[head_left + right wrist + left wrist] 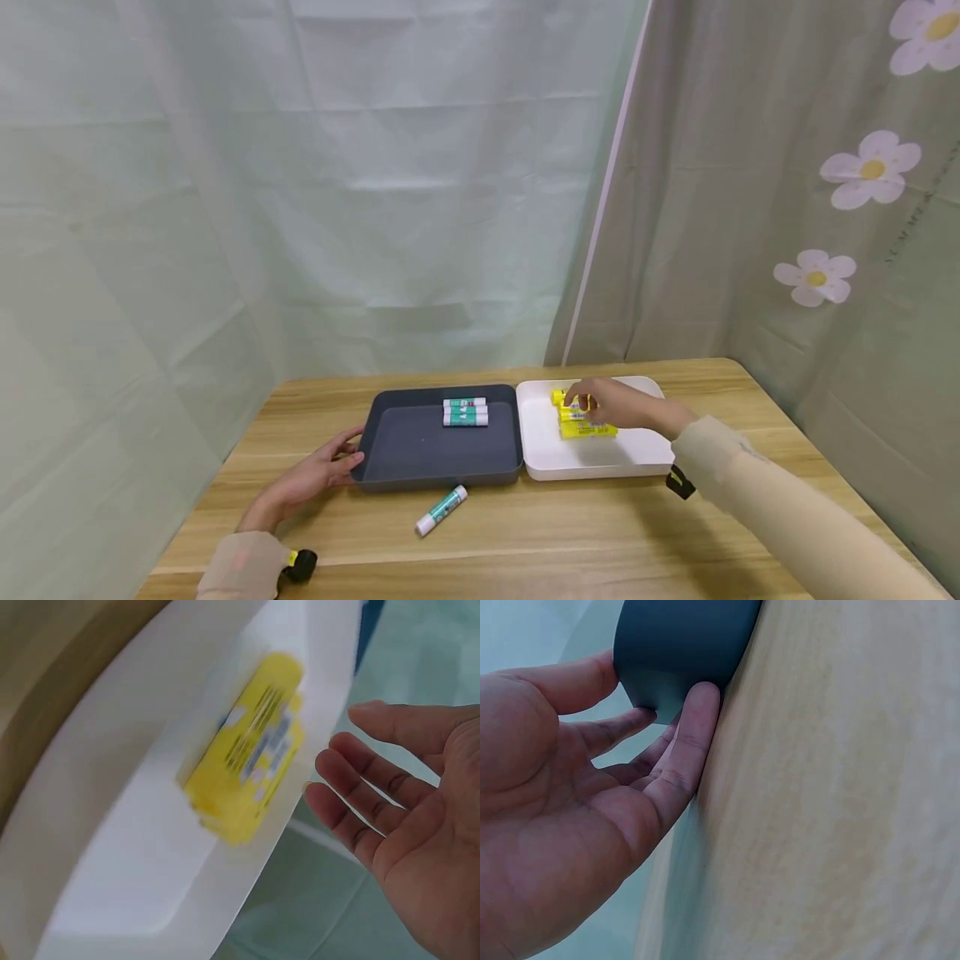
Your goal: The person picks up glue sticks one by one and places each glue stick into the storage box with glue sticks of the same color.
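My left hand (318, 468) touches the left side of a dark grey tray (405, 454); in the left wrist view its extended fingers and thumb rest against the tray's corner (682, 645). Over a white tray (540, 454) hovers my right hand (622, 406), fingers loosely bent and holding nothing. Beneath it lie several yellow glue sticks (587, 430), side by side; the hand partly covers them in the head view. In the right wrist view these yellow sticks (251, 754) appear apart from the fingertips. White-and-green glue sticks (465, 415) lie together in the grey tray.
Another white-and-green glue stick (441, 511) lies slanted on the wooden table (510, 550), in front of the grey tray. The two trays stand side by side. Pale curtains (420, 208) hang behind the table, and a flowered one (817, 279) at the right.
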`<state>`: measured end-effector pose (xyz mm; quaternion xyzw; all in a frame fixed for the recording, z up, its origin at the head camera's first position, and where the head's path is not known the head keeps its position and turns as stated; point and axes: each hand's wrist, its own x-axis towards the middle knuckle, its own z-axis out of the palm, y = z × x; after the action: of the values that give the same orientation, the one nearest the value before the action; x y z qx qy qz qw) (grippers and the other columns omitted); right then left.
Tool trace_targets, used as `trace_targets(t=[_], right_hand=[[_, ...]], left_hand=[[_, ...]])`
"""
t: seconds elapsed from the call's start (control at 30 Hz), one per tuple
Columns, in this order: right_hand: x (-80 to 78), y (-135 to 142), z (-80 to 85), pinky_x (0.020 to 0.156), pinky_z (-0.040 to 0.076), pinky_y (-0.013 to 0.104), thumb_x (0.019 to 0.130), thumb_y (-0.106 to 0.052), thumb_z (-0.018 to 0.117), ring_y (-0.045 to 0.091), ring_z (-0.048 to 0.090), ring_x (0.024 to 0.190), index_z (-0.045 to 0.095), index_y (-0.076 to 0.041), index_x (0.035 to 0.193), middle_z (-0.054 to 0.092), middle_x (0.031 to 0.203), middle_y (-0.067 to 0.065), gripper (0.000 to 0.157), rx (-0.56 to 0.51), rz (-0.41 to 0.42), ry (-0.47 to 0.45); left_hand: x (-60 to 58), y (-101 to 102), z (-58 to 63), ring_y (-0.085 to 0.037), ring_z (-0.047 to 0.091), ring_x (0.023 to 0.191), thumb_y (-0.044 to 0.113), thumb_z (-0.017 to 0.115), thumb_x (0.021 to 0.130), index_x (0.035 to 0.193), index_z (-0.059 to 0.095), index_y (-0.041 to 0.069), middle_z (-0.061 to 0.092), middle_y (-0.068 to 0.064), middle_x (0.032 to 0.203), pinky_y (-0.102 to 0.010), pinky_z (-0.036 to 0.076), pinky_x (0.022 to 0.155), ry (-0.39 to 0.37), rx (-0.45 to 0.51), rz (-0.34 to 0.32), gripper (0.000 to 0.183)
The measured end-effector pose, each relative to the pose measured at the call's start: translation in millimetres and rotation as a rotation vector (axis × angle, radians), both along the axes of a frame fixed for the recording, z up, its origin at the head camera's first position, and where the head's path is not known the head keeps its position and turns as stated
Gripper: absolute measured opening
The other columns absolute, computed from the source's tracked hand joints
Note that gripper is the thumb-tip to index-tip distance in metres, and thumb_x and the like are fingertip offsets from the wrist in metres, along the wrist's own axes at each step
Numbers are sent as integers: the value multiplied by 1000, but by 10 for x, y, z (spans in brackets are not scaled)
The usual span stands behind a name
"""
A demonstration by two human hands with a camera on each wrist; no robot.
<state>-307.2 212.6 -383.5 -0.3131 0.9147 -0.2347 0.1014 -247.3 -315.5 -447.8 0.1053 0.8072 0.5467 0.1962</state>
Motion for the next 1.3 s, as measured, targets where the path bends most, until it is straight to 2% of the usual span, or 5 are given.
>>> trace_targets(t=[0.23, 0.53, 0.8, 0.97, 1.3], right_hand=[[131, -80, 19, 74, 52, 29, 94, 8, 68, 15, 58, 87, 72, -5, 119, 67, 98, 11, 28, -123, 86, 62], [182, -165, 45, 75, 54, 30, 96, 8, 65, 15, 60, 87, 72, -7, 116, 65, 93, 3, 26, -208, 95, 57], [248, -254, 108, 76, 55, 30, 95, 8, 65, 16, 63, 88, 72, -8, 117, 68, 96, 9, 28, -269, 109, 34], [276, -314, 115, 74, 56, 30, 96, 6, 65, 16, 63, 89, 72, -9, 118, 67, 96, 1, 28, -286, 105, 1], [442, -588, 77, 83, 57, 31, 101, 0, 64, 15, 66, 96, 72, -11, 125, 71, 110, 12, 27, -336, 140, -117]], left_hand=[[5, 5, -1, -40, 50, 130, 24, 50, 112, 166, 10, 1, 26, -35, 149, -45, 52, 104, 3, 0, 10, 71], [11, -4, -2, -41, 49, 132, 24, 50, 112, 166, 10, 2, 26, -36, 151, -48, 51, 105, 8, -8, 9, 71], [19, 13, 6, -43, 47, 135, 23, 52, 112, 166, 13, 2, 27, -35, 151, -50, 50, 107, 5, -7, 35, 70], [21, 22, 10, -43, 47, 135, 22, 52, 111, 166, 14, 2, 28, -34, 151, -50, 50, 107, 6, -9, 42, 70], [9, 11, 0, -42, 50, 132, 22, 52, 111, 166, 13, 1, 27, -35, 150, -49, 51, 105, 10, -4, 25, 70]])
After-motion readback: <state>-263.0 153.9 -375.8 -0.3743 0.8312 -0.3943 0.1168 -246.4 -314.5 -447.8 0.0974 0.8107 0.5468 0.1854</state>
